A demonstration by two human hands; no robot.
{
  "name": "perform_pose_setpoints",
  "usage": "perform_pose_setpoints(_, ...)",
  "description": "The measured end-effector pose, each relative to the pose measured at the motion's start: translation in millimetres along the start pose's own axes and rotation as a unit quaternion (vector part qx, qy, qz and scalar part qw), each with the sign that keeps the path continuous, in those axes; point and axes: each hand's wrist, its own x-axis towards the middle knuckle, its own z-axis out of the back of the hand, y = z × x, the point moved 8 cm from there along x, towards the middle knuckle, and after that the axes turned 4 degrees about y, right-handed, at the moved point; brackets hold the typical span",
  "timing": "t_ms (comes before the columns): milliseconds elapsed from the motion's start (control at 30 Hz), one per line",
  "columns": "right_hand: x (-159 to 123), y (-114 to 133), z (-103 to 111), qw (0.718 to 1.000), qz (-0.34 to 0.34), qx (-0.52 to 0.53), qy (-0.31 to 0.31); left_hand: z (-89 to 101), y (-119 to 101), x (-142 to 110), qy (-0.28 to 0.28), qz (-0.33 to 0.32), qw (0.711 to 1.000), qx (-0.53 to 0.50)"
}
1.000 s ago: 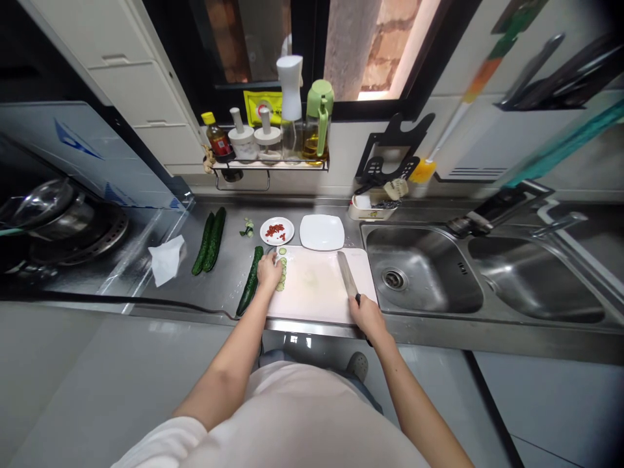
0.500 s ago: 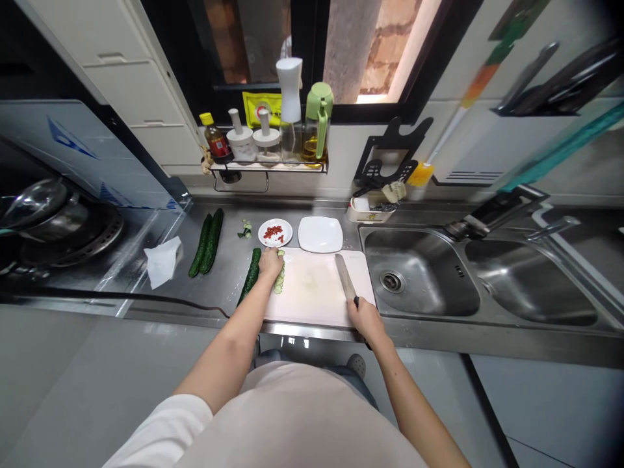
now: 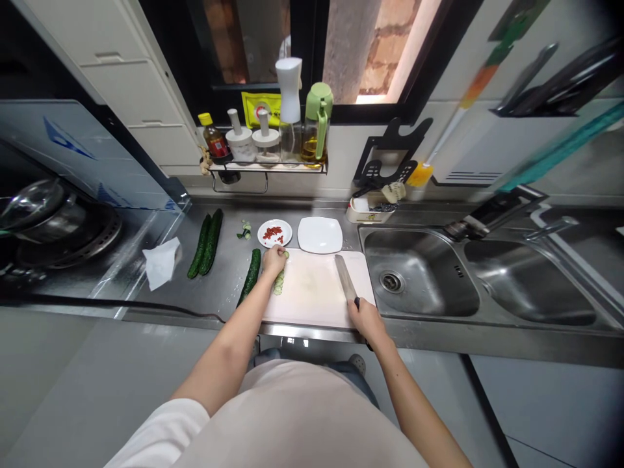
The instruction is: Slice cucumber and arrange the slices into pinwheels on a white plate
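Observation:
My right hand [image 3: 366, 320] is closed round the black handle of a kitchen knife [image 3: 345, 278], whose blade lies flat over the right side of a pale pink cutting board [image 3: 316, 305]. At the board's upper left, my left hand [image 3: 273, 260] has its fingers pinched, with a pale green cucumber slice [image 3: 286, 255] showing at the tips. Just below that hand, a row of cucumber slices [image 3: 279, 283] rests on the board, partly covered by the hand. Along the board's left edge lies a dark green cucumber [image 3: 250, 277], its lower end hidden by my forearm.
Behind the board stand a white plate [image 3: 320, 247] and a small dish [image 3: 262, 242] with chopped red pieces. Two whole cucumbers [image 3: 205, 244], green trimmings [image 3: 246, 229] and a paper towel [image 3: 161, 263] lie leftward. A double sink [image 3: 419, 270] is at right; a bottle rack [image 3: 273, 168] hangs above.
My left hand has shifted slightly up and to the right, and a cucumber slice now shows at its fingertips. The right hand and knife have stayed in place.

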Motion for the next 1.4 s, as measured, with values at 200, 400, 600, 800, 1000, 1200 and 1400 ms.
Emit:
perform_pose_setpoints(200, -1.0, 2.6, 1.3, 1.0, 0.005, -0.009, -0.002, -23.1, -25.5, -18.3, 0.146, -0.116, 0.982, -0.002)
perform_pose_setpoints(400, -0.5, 3.2, 2.3, 1.0, 0.008, -0.016, 0.004, -50.1, -53.2, -52.1, 0.249, -0.246, 0.932, 0.09)
perform_pose_setpoints(600, 0.6, 1.3, 0.5, 1.0, 0.008, -0.013, -0.004, -60.3, -70.2, -74.6, 0.262, -0.335, 0.898, 0.111)
perform_pose_setpoints(800, 0.1, 2.2, 0.3, 1.0, 0.017, -0.016, -0.002, -44.8, -50.6, -73.5, 0.207, -0.274, 0.926, 0.157)
perform_pose_setpoints(1000, -5.8, 10.5, 8.5, 0.997, 0.059, -0.041, 0.004, -46.3, -40.5, -83.4, 0.189, -0.276, 0.929, 0.161)
perform_pose_setpoints(1200, -29.3, 24.6, 9.6, 0.985, 0.156, -0.067, 0.041, -47.0, -38.9, -78.7, 0.178, -0.272, 0.937, 0.129)
perform_pose_setpoints(1400, -44.9, 30.7, 5.5, 0.974, 0.178, -0.119, 0.068, -46.0, -36.0, -72.4, 0.158, -0.239, 0.949, 0.133)
